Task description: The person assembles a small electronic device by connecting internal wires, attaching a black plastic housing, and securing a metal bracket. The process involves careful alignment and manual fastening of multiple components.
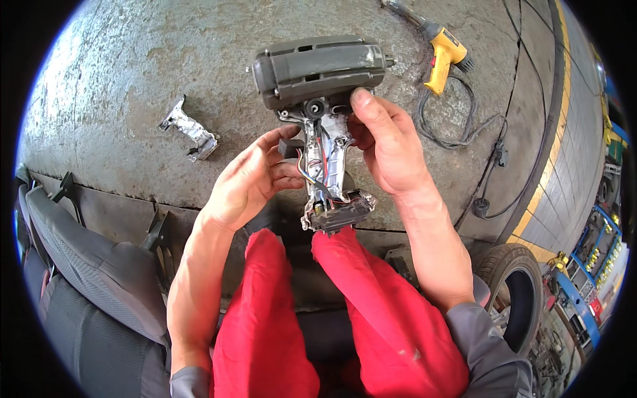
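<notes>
Above my knees I hold a partly opened power tool, which looks like a cordless impact wrench. Its dark body lies crosswise at the top, with a short metal shaft at the right end. Below it, the silver handle is open, showing coloured wires and a black trigger block. My left hand has its fingers curled against the trigger side. My right hand grips the upper handle, thumb against the body's lower edge, other fingers partly hidden behind. A silver handle shell piece lies on the floor to the left.
A yellow heat gun with a coiled grey cable lies at the far right. A tyre stands near my right arm, beside blue racking. Grey car seats are on the left. The concrete floor is stained.
</notes>
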Motion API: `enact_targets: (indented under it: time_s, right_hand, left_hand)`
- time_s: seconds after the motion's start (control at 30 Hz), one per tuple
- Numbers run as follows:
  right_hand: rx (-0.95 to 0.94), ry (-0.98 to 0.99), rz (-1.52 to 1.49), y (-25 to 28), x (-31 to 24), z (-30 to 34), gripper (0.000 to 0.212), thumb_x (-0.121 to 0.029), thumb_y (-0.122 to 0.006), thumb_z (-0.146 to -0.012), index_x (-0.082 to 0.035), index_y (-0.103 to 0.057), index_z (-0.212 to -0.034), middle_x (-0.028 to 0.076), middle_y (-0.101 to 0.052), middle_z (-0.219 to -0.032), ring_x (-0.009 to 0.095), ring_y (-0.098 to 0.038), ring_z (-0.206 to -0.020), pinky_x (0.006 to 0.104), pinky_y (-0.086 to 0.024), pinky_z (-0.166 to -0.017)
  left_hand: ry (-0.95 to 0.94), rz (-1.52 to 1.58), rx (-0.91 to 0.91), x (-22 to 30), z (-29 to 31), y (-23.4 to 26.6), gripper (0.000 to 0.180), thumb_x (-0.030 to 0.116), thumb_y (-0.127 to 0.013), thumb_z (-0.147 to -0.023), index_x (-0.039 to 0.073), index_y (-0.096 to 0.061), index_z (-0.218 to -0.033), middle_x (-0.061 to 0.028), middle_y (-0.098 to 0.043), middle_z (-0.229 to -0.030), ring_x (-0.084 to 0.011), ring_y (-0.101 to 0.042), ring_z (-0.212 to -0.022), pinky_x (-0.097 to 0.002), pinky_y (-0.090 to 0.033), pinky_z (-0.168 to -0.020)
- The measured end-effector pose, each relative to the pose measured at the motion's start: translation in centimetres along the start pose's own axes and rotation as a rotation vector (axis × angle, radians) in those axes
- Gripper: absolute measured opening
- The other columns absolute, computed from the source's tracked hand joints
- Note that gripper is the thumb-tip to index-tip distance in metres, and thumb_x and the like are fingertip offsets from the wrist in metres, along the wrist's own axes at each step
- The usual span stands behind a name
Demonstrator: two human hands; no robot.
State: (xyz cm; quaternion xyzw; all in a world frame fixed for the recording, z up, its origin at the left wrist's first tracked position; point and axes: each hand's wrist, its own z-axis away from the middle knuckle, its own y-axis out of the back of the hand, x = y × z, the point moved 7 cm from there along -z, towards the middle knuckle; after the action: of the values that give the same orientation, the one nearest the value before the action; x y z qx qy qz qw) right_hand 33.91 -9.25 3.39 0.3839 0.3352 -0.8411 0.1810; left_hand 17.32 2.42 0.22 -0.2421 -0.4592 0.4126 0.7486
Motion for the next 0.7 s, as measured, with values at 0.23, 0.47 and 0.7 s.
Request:
enact_targets:
  time_s: [0.23,0.47,0.7]
  right_hand:
    - [0.066,0.036,0.064,0.5,-1.1,0.7,0.05,-0.046,-0.069,-0.106,0.004,-0.072,-0.109,0.005,-0.073,-0.095,0.01,-0.066,-0.085,0.0283,-0.056,-0.076]
    - [0.039,0.002,0.178,0.0,-2.6,1.1,0.051,-0.046,-0.065,-0.109,0.004,-0.072,-0.116,0.003,-0.071,-0.098,0.009,-0.063,-0.087,0.0298,-0.055,-0.078]
    - [0.052,-0.026,0.18,1.1,-0.9,0.6,0.051,-0.047,-0.065,-0.108,0.002,-0.074,-0.113,0.003,-0.072,-0.099,0.01,-0.066,-0.088,0.0302,-0.056,-0.078]
  left_hand:
    - [-0.144,0.009,0.047,3.0,0.2,-1.3,0.067,0.029,-0.086,-0.093,0.001,-0.052,-0.144,-0.0126,-0.068,-0.128,-0.0224,-0.07,-0.112,-0.0387,-0.055,-0.106]
    - [-0.275,-0.072,0.189,4.5,1.5,-2.4,0.06,0.017,-0.087,-0.091,0.002,-0.056,-0.14,-0.0155,-0.063,-0.142,-0.0228,-0.068,-0.112,-0.0338,-0.056,-0.096]
    - [-0.422,-0.235,0.204,5.5,2.5,-3.2,0.053,0.0,-0.079,-0.092,-0.003,-0.054,-0.139,-0.0169,-0.057,-0.146,-0.0273,-0.068,-0.117,-0.04,-0.057,-0.1]
